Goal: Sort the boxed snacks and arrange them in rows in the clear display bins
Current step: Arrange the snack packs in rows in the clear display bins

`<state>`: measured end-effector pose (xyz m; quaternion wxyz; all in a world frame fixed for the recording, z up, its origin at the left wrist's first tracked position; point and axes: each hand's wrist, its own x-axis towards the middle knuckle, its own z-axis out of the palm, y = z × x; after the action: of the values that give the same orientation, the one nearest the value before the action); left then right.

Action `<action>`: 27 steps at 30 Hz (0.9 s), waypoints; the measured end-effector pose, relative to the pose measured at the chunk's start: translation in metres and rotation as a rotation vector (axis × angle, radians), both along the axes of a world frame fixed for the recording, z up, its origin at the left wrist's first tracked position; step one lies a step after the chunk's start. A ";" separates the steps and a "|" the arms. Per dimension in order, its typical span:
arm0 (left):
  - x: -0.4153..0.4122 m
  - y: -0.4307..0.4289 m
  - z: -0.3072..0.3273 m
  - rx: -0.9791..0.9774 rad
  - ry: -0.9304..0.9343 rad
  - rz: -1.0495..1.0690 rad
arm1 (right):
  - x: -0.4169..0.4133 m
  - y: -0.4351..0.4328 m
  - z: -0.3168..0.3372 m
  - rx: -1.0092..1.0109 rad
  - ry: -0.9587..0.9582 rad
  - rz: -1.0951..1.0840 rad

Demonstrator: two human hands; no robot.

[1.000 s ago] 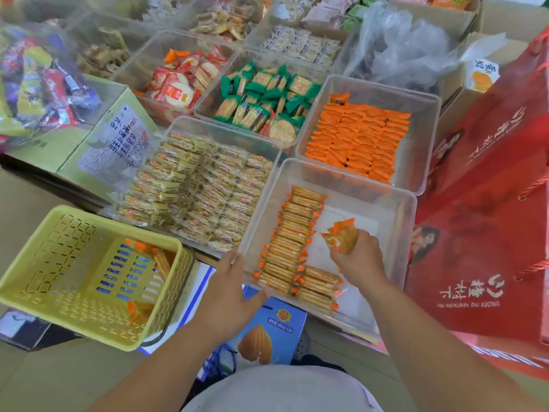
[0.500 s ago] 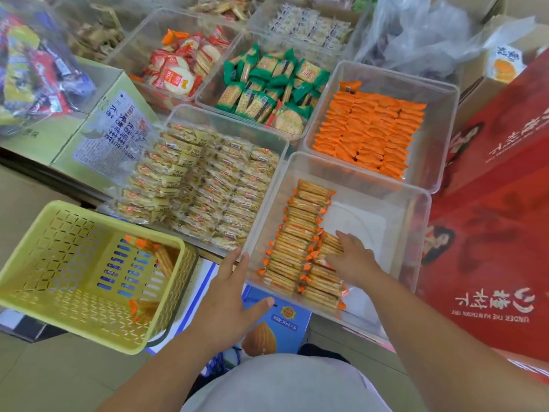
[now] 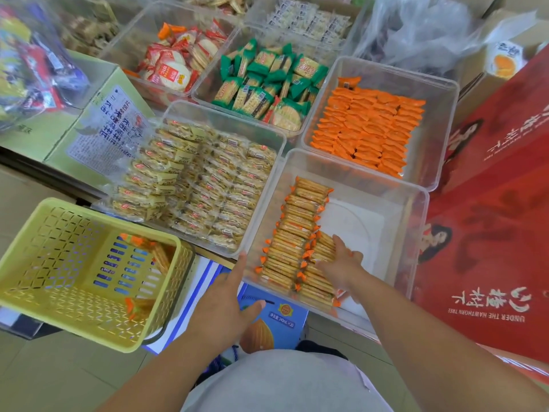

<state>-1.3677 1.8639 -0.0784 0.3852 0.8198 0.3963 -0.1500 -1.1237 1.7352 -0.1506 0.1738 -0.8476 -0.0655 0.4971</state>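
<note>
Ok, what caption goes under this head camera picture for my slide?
Right hand rests on cracker packs in the near clear bin, left hand at its front corner.

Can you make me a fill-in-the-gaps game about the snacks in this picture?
The right hand rests on biscuit packets with ____ ends in the nearest clear plastic bin.
That bin holds ____ rows of packets.
The perforated plastic basket on the left is ____.
The left hand holds ____.
Missing words: orange, two, yellow, nothing.
</note>
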 end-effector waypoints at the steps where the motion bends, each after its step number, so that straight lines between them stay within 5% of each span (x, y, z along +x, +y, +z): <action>1: 0.000 -0.001 0.001 -0.047 -0.022 0.032 | 0.001 0.002 0.001 0.007 0.020 -0.023; 10: 0.004 -0.005 0.003 -0.164 -0.036 0.088 | -0.007 0.013 -0.002 0.078 0.032 -0.066; 19: 0.001 0.004 0.001 -0.122 -0.016 0.040 | -0.013 0.011 0.000 -0.076 -0.103 0.184; 27: -0.025 0.011 0.030 -0.022 -0.235 0.058 | -0.020 0.006 0.011 -0.010 -0.168 0.096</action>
<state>-1.3924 1.8752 -0.0481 0.4422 0.8156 0.3703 -0.0459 -1.1441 1.7412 -0.1394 0.1395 -0.8830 -0.1179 0.4324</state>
